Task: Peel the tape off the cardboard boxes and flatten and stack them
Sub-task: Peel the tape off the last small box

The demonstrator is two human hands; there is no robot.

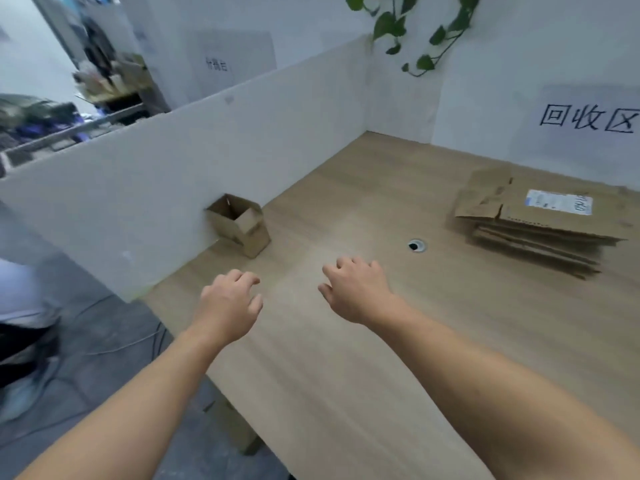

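Small open cardboard box [239, 225] sits ahead and a bit left of the left hand [230, 303], apart from it, with its back against the white partition [173, 161].

Handling, judged: probably light, nothing visible inside. The thin corrugated walls look stiff enough to lift by but would crush under a hard squeeze. Matte dry surface, not slippery. Best hold is probably a pinch on a raised top flap, or one hand on each of two opposite walls, then a push across the diagonal to collapse it. Tape can't be made out, too blurred.

Look: plain brown, turned corner-on, top flaps up, one flap folded toward the near corner, no label seen.

Left hand is empty, fingers loosely curled, over the wooden table [346, 375]. Right hand [356, 292] is also relaxed and empty. The stack of flattened boxes [540, 233] lies well right of the right hand, and the top one carries a white shipping label [557, 201]. A round cable grommet [416, 245] is near, just ahead-right of the right hand.
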